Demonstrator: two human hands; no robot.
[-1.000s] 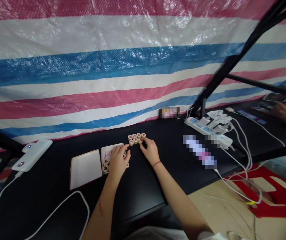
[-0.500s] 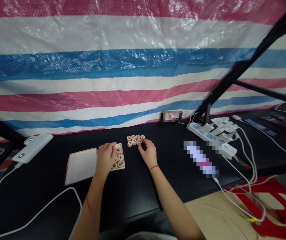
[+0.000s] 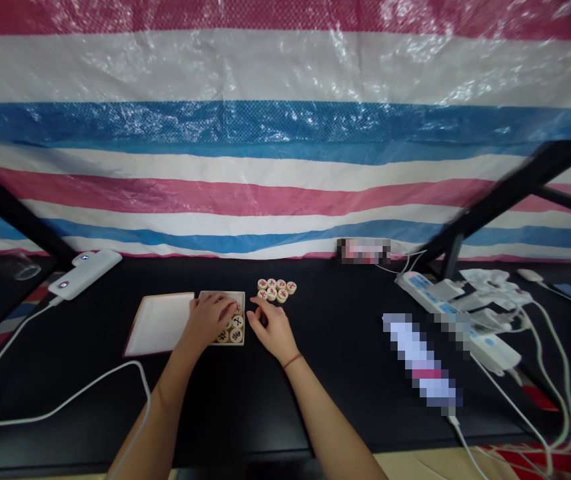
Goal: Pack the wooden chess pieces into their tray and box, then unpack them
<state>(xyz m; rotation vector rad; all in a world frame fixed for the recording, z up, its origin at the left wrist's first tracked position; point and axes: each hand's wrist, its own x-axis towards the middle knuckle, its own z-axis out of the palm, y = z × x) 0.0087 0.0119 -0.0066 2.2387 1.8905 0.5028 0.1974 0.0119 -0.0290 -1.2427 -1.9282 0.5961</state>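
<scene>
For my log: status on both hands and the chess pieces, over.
Left hand over box, fingers on pieces inside, grip unclear. Right hand curled beside box, near loose pieces. Lid lies left of box.

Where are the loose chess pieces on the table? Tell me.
In the head view, the loose chess pieces cluster midway across the black table, just beyond the right hand and right of the open box.

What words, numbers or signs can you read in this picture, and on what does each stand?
None can be read.
Loose Chinese chess pieces: red characters, too small.
Boxed pieces: black characters, too small.
Power strip: labels too small.
Two pixelated patches: unreadable.
</scene>
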